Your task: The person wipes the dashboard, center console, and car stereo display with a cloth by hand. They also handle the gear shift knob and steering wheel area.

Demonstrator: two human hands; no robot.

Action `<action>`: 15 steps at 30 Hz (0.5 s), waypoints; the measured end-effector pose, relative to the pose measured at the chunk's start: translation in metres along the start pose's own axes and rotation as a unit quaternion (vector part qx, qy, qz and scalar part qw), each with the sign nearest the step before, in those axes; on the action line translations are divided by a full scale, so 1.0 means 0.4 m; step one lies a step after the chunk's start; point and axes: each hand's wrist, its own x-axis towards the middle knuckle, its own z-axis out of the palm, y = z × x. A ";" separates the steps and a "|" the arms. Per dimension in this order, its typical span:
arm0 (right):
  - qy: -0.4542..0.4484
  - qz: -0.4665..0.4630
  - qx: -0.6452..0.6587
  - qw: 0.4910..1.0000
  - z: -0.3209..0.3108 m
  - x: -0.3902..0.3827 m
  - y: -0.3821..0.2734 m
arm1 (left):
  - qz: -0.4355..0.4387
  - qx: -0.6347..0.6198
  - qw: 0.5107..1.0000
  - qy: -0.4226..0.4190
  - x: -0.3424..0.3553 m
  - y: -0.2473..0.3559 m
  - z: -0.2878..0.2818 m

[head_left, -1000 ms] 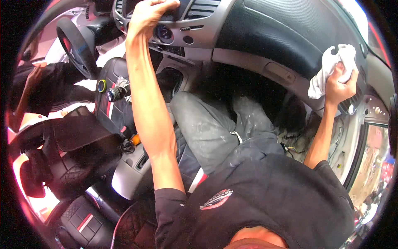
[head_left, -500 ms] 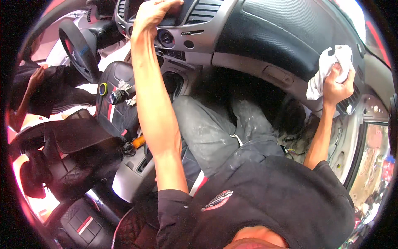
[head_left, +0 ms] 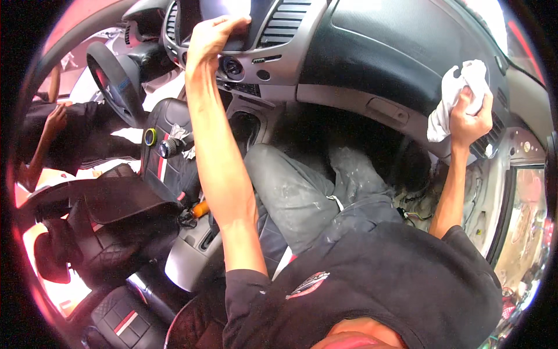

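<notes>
I see my left hand [head_left: 216, 36] at the centre dashboard screen [head_left: 231, 11], fingers bent and closed by its lower part; what they hold, if anything, is hidden. Below that screen are round knobs [head_left: 232, 68], beside my wrist. My right hand [head_left: 469, 121] grips a crumpled white cloth [head_left: 442, 121] against the right end of the black dashboard [head_left: 378, 41], above a side air vent [head_left: 488, 142]. My left forearm crosses the middle of the picture.
Another person [head_left: 49, 134] in dark clothes is at the far left near the steering wheel [head_left: 110, 87]. Small items [head_left: 170, 148] lie on the driver's seat [head_left: 165, 110]. An orange object [head_left: 200, 209] sits by the centre console [head_left: 183, 262]. Wires [head_left: 412, 215] show near the right doorway.
The view has shifted, so the cabin sits a little lower in the picture. More of the screen shows above my left hand; my right hand still holds the cloth at the dashboard.
</notes>
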 end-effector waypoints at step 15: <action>-0.013 0.019 -0.004 1.000 -0.006 -0.008 -0.003 | 0.027 0.047 0.996 0.065 -0.031 -0.016 0.026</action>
